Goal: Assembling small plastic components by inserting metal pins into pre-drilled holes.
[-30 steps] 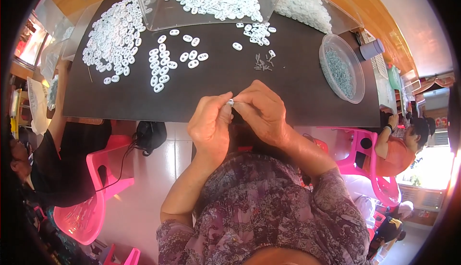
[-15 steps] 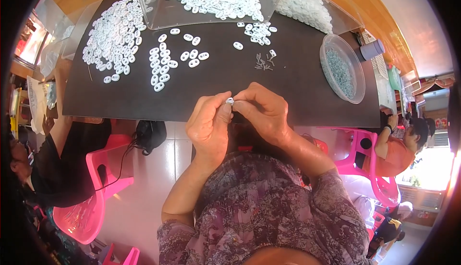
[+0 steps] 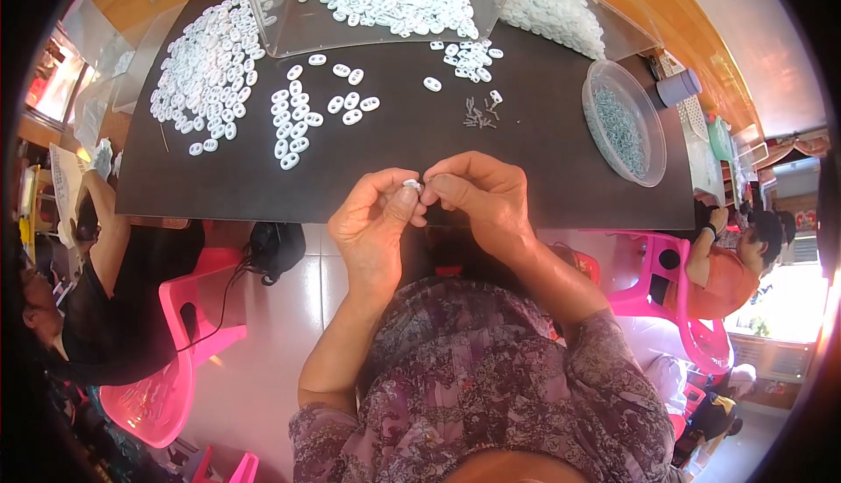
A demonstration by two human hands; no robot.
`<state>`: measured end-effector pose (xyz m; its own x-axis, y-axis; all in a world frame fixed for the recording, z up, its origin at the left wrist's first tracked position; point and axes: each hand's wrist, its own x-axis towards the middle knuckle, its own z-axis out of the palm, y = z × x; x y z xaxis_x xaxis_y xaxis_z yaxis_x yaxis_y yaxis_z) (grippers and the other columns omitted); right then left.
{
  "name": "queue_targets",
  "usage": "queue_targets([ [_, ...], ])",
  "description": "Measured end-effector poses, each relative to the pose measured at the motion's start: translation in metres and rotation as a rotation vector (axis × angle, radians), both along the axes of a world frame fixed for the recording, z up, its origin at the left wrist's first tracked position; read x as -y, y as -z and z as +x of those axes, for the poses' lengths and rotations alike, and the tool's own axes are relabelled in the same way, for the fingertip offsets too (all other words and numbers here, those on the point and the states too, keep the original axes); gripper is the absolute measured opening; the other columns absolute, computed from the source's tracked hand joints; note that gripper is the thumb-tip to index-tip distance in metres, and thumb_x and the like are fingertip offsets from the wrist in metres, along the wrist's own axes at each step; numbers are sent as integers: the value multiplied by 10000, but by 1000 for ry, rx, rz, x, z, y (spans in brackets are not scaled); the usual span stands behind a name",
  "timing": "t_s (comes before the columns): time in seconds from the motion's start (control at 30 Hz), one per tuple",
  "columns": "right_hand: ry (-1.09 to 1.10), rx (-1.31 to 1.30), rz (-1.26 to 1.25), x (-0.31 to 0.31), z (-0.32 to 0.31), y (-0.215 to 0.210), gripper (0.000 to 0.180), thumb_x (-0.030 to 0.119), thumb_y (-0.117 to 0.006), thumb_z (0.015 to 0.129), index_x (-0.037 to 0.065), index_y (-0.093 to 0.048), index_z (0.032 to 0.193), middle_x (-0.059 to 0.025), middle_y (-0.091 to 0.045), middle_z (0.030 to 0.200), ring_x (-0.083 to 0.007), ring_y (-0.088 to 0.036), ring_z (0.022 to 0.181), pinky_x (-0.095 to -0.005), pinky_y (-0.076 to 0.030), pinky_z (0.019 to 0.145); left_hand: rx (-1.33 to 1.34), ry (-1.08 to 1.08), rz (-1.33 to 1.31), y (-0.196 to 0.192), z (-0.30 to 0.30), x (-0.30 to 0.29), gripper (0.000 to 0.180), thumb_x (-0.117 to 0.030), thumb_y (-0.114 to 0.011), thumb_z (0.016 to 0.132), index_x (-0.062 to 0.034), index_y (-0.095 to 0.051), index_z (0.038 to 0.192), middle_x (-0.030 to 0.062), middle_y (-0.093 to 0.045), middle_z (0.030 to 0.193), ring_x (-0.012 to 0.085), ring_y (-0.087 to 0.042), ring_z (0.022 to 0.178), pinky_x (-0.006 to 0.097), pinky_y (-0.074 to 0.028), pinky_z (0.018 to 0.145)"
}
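Between the thumb and fingers of my left hand (image 3: 377, 211) is a small white plastic piece (image 3: 412, 184), partly covered by the fingertips. My right hand (image 3: 482, 194) is pinched just beside it; whatever its fingertips hold is too small to make out. Both hands are over the near edge of the dark table (image 3: 368, 155). Ahead and to the left, white oval two-hole pieces (image 3: 298, 119) lie in a loose cluster. Beyond my right hand is a little pile of thin grey pins (image 3: 478, 115), with a small heap of white pieces (image 3: 469, 58) behind it.
A large white heap (image 3: 206, 71) covers the table's far left. Clear bins (image 3: 289, 36) of white parts stand at the back. On the right are a round tub (image 3: 644, 172) of small pins and a grey-lidded container (image 3: 679, 91). People sit on pink chairs (image 3: 180, 343) at both sides.
My left hand has shifted slightly left with the white piece, tilting it. The right fingertips have come a little away from it. At the left, another person has leaned and moved an arm.
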<state>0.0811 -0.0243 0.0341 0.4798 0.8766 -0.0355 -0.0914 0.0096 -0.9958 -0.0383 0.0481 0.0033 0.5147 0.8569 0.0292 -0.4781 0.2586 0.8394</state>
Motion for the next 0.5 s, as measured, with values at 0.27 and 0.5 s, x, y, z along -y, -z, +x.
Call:
queue_targets([
  [0.27,-20,-209,-36,-1,5,1,134,75,-560,857,-51,-607,860,-101,-619,755,-122,-538,662,-234,-408,617,-4,43,10,0,-1,1,124,-5,-628,849,48,-623,961,64,-613,812,99,-549,646,216,-479,598],
  [0.5,-35,-322,-41,-1,5,-3,141,92,-555,858,-39,-597,829,-109,-612,754,-129,-526,649,-245,-406,608,7,32,26,-2,-1,2,115,-10,-626,849,52,-622,946,57,-603,785,108,-542,628,223,-463,574],
])
